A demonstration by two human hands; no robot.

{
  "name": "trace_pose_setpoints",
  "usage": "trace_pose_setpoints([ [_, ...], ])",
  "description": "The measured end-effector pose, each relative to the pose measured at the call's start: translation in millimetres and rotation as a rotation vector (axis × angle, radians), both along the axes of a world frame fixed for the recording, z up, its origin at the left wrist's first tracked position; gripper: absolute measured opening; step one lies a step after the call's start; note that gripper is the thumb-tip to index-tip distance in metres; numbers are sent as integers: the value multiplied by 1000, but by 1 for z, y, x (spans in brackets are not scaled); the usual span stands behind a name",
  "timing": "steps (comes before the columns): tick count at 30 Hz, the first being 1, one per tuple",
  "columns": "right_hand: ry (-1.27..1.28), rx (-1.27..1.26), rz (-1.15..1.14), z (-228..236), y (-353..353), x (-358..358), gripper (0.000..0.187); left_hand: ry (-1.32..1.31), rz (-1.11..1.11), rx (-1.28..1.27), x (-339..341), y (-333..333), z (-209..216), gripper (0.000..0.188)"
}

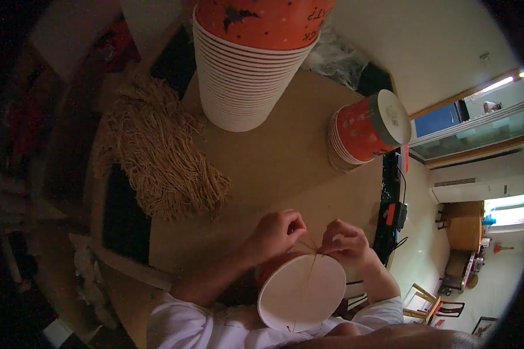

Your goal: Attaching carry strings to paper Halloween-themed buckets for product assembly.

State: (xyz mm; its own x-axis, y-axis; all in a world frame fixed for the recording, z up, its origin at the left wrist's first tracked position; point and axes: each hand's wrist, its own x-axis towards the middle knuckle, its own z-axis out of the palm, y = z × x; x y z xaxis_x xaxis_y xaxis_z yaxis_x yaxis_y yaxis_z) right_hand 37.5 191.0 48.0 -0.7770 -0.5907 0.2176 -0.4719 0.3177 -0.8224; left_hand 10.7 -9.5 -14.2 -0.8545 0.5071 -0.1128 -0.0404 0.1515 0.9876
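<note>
An orange paper bucket (pixel 275 266) rests against my body, its round white end (pixel 303 294) turned up toward me. A thin brown string (pixel 312 273) runs across that white end to its far rim. At that rim my left hand (pixel 278 234) is closed in a pinch on one strand of the string. My right hand (pixel 349 245) pinches the string just beside it, close to the rim. Thin strands stretch between the two hands. Whether a knot is there is too small to tell.
A tall nested stack of orange-and-white paper buckets (pixel 244 81) stands on the brown tabletop (pixel 268 174). Left of it lies a big bundle of brown string (pixel 157 151). A shorter bucket stack (pixel 361 131) sits at the far right, near a clear plastic bag (pixel 335 58) and a black-and-red power strip (pixel 396 215).
</note>
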Motion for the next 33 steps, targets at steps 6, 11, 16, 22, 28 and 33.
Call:
trace_pose_setpoints([
  [6, -118, 8, -60, -1, 2, 1, 19, 67, -49, -72, 0, 4, -3, 10],
  [11, -53, 37, -31, -1, 0, -2, 16, 75, -96, -44, 1, 4, -5, 11],
  [16, -46, 34, 6, -2, 1, -5, 14, 39, -93, -61, 2, 8, -6, 12],
  [22, -143, -19, 33, 0, 3, -4, 11, 104, -3, -82, 1, 12, -3, 10],
  [28, -299, 96, -89, 23, 5, 16, 18, -206, 49, 287, 1, 20, -7, 10],
  [33, -284, 209, -329, 27, 3, 50, 18, -821, -127, 806, -11, -5, 42, 17],
])
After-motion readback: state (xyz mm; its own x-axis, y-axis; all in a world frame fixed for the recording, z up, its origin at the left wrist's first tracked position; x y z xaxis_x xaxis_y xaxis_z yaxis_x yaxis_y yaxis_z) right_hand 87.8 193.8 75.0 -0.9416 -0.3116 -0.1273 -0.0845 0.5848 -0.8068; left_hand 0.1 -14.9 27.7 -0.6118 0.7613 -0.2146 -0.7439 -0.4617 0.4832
